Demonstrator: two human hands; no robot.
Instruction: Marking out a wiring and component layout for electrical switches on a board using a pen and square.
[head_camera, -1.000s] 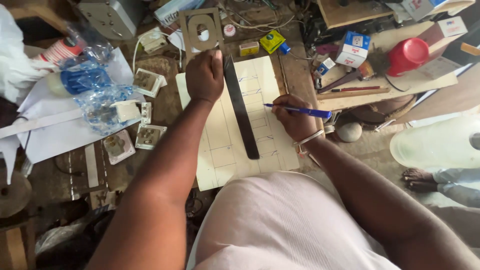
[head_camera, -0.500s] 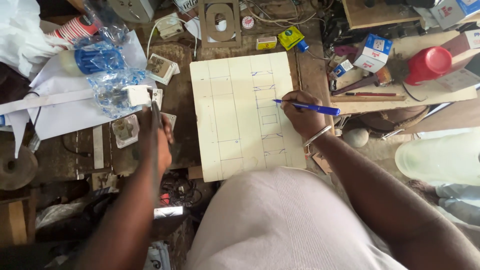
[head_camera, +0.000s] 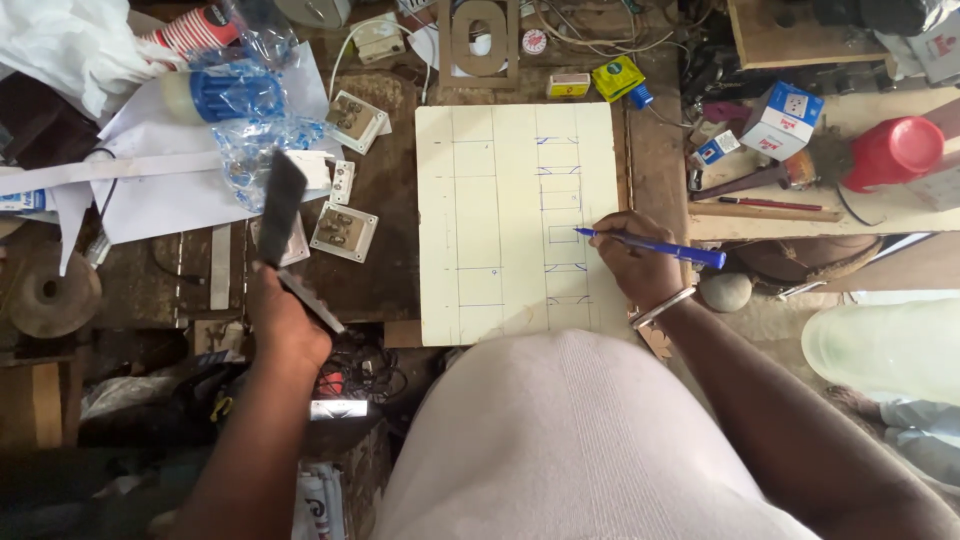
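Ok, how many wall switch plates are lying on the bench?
3 clearly: one switch plate near the board's top-left corner, a narrow one below it, another lower still. More may hide behind the left hand's dark tool.

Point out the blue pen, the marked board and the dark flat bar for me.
blue pen (head_camera: 655, 245), head view, middle of its barrel beside the right hand.
marked board (head_camera: 480, 220), head view, a bare pale patch left of centre.
dark flat bar (head_camera: 282, 205), head view, upper blade above the left hand.

White-and-blue box (head_camera: 783, 120) far right; smaller one (head_camera: 716, 148) beside it; yellow packet (head_camera: 618, 78) above board
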